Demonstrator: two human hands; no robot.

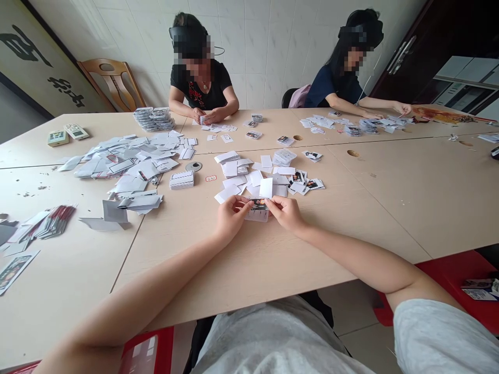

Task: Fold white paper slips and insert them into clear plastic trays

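A small dark printed card (258,204) is pinched at its two ends between my left hand (234,214) and my right hand (286,212). Both hands are closed on it, just above the table. Below the card lies a clear plastic case (257,215) with something white in it. A blank white card (266,187) lies just beyond my fingers, on a loose pile of white cards (233,182). Several photo cards (299,176) are to the right of that pile, and a clear case with white cards (284,157) stands behind it.
Left on the table (370,208) are a large heap of white papers (128,156), a neat card stack (181,179), a round lid (194,166) and two calculators (58,137). Two people (200,78) sit across the table, handling cards. Red stools are below its near edge.
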